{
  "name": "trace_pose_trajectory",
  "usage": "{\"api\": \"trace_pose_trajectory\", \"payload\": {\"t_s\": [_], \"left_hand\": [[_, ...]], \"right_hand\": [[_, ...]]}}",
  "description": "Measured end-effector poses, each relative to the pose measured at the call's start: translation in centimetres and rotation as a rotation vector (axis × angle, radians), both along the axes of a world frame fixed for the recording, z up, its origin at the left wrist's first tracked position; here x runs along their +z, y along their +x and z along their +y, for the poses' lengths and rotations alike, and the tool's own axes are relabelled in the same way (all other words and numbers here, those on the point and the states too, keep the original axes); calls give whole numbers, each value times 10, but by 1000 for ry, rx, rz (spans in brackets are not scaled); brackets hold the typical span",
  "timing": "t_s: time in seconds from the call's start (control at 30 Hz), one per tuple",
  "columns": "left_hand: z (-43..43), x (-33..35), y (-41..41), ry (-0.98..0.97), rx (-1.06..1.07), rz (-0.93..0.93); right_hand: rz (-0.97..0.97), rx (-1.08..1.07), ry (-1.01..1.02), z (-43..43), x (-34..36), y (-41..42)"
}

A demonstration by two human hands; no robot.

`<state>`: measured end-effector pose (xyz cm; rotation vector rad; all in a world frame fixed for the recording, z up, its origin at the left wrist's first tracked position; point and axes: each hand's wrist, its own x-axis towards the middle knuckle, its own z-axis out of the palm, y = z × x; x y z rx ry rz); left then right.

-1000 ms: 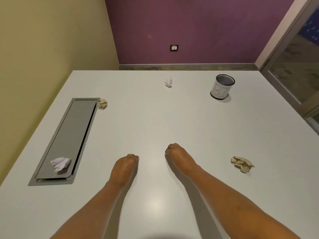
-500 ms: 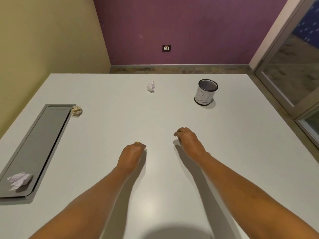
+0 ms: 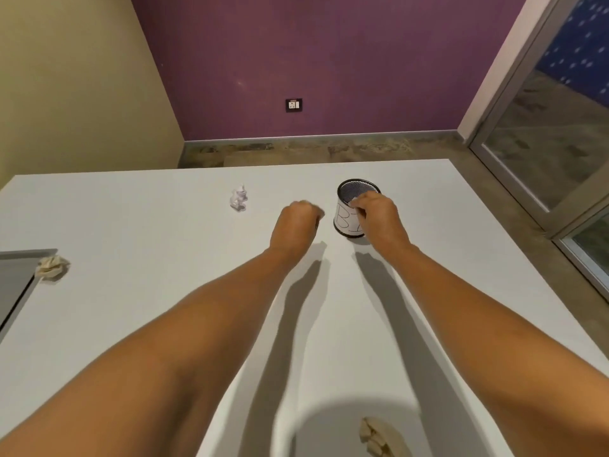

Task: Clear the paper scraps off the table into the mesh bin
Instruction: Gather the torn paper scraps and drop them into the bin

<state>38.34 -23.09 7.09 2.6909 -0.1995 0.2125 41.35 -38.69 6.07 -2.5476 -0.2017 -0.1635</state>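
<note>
The black mesh bin (image 3: 349, 196), wrapped in a white label with hand-drawn letters, stands upright at the far middle of the white table (image 3: 131, 225). My right hand (image 3: 379, 219) covers the bin's right side, fingers curled onto its rim and label. My left hand (image 3: 296, 222) hovers just left of the bin, fingers curled in and holding nothing. A white crumpled scrap (image 3: 239, 199) lies left of the hands. A beige scrap (image 3: 52, 267) sits at the far left, and another beige scrap (image 3: 379, 437) lies at the near edge.
A grey recessed panel (image 3: 16, 275) is set into the table at the left edge, touching the beige scrap. The table's far edge runs just behind the bin. A glass door frame (image 3: 527, 159) stands to the right.
Both arms have stretched forward across the table to the bin, the right hand now on it. The view has shifted forward and right, bringing the near beige scrap into the bottom.
</note>
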Motion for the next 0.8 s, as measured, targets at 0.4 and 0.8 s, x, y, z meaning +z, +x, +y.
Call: {"api": "trace_pose_trajectory", "payload": {"t_s": [0.4,0.8], "left_hand": [[-62,11,90,-878,238,376],[-61,13,86,-1066,296,458]], "right_hand": [[8,-183,277,-17,2,61],[46,-195,319,-20,-2,58]]}}
